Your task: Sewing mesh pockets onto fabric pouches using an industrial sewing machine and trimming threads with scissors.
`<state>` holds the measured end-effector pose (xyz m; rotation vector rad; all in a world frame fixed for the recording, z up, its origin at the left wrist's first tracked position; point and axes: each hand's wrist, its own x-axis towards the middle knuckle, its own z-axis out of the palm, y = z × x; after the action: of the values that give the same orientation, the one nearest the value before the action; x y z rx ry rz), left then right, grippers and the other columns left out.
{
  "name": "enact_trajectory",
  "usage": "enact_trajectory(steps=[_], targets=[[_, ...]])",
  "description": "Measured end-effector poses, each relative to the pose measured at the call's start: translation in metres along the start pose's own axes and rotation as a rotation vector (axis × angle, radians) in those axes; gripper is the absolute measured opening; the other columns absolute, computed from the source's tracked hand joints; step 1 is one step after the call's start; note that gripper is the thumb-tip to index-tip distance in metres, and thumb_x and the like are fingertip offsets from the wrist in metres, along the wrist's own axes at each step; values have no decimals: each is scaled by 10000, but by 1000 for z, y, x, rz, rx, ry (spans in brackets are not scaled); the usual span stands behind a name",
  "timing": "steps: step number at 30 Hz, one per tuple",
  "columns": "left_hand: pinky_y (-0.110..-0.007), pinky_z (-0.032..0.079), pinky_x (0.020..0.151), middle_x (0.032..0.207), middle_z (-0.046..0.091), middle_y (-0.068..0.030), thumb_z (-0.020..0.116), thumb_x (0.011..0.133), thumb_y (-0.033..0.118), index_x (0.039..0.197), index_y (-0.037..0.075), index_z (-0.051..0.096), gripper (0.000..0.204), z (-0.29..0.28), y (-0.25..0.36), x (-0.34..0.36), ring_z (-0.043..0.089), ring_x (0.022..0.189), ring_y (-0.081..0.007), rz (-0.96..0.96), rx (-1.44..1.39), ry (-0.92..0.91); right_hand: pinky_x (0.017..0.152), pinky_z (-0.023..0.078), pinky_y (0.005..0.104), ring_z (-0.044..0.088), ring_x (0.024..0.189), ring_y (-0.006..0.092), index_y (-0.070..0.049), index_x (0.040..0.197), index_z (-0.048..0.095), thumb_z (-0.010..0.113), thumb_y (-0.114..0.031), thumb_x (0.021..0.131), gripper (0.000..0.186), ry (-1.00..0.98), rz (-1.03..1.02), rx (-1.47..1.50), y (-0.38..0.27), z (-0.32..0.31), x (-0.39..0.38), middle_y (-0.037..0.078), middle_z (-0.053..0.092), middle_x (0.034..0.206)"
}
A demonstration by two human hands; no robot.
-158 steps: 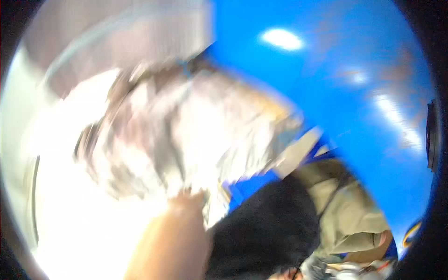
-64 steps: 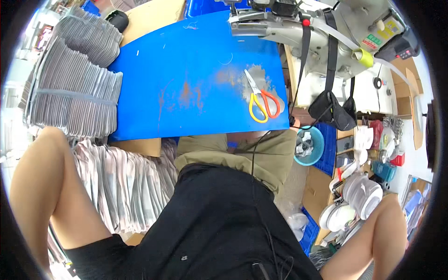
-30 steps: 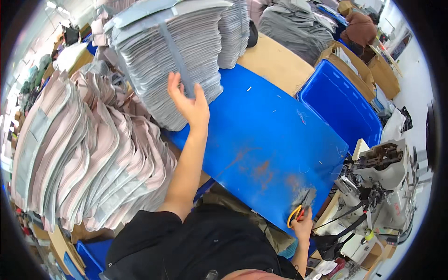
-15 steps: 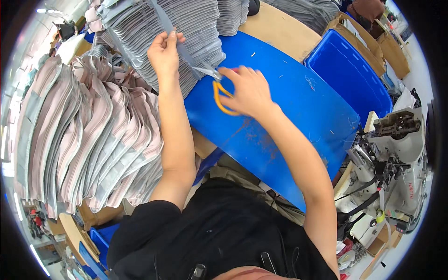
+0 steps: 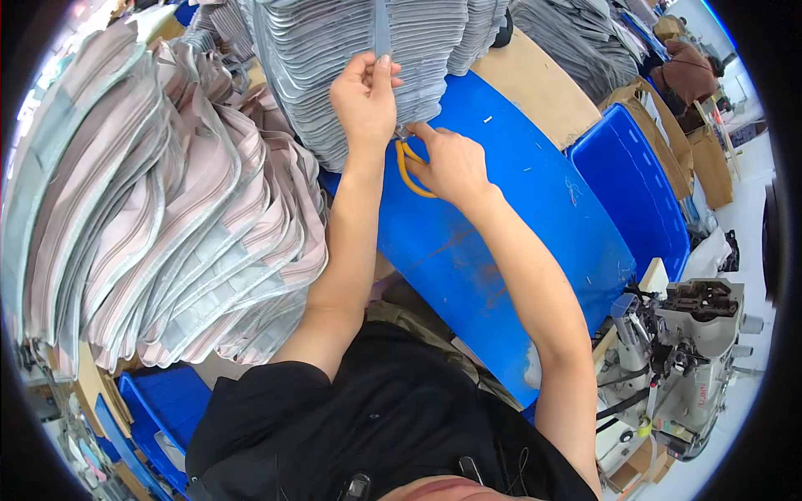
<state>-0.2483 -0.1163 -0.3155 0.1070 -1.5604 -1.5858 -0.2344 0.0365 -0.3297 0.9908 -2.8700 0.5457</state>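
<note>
Between its thumb and fingers my left hand [image 5: 365, 96] pinches a grey fabric strip [image 5: 382, 32] that runs up in front of a tall stack of grey fabric pieces [image 5: 313, 71]. My right hand [image 5: 455, 163] grips scissors with orange-yellow handles [image 5: 409, 174], just below and right of the left hand. The blades point toward the lower part of the stack and are mostly hidden behind my hands, so I cannot tell whether they touch the strip. Beneath the right hand lies a blue tabletop [image 5: 501, 200].
A big pile of pink and grey fabric pieces with zippers [image 5: 167, 217] stands at the left. To the right are a blue plastic bin [image 5: 626, 175], cardboard boxes [image 5: 710, 171] and a sewing machine [image 5: 697, 359]. More grey fabric [image 5: 576, 42] lies at the back, past a tan board [image 5: 535, 83].
The view has turned, so everything sits differently in the picture. My hands are closer together, and the scissors have moved in beside the left hand, their blades now mostly hidden.
</note>
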Motion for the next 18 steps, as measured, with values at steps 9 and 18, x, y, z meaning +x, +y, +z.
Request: enact_trajectory(steps=[9,18], targets=[[-303,585,742,936,764,-132,664,1018,102,1155,-67,698,221,-11,-3,13,696,737,-152,-87,-147,-57,746,492,398,705,815,273,-205,1150,748,816,-402,755,446,125,-129,-178,32,5,8,98,718,877],[-227,487,548,966,763,-139,670,1016,117,1147,-60,699,222,-3,12,16,605,599,-99,-100,-235,-127,628,545,409,713,727,279,-213,1242,721,751,-354,870,398,-112,-39,-56,42,9,13,84,717,785]])
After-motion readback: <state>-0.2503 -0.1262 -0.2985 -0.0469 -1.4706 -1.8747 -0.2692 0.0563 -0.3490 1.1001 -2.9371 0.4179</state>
